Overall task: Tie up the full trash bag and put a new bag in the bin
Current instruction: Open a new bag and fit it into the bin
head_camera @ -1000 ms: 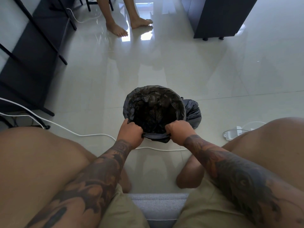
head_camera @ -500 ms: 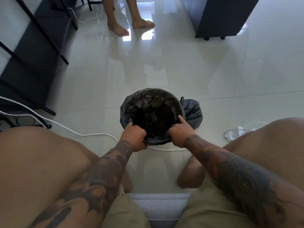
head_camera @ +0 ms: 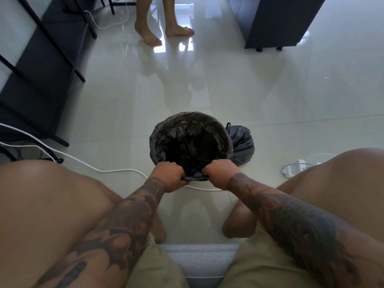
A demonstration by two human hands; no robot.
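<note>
A small round bin (head_camera: 194,178) stands on the floor between my knees, lined with a crinkled black bag (head_camera: 187,134) whose mouth is folded over the rim. My left hand (head_camera: 167,176) grips the bag's edge at the near rim on the left. My right hand (head_camera: 221,172) grips the same edge a little to the right. Both hands have their fingers curled over the plastic. A tied full black trash bag (head_camera: 242,144) sits on the floor right behind the bin, touching its right side.
A white cable (head_camera: 83,163) runs across the floor under my hands. White chargers (head_camera: 295,169) lie at the right by my knee. Another person's bare feet (head_camera: 164,34) stand farther off. A dark cabinet (head_camera: 276,21) is at the top right, black table legs (head_camera: 52,44) at the left.
Half a second ago my fingers were spread inside the bag's mouth; now both hands have closed on the near edge again and pulled it down over the rim.
</note>
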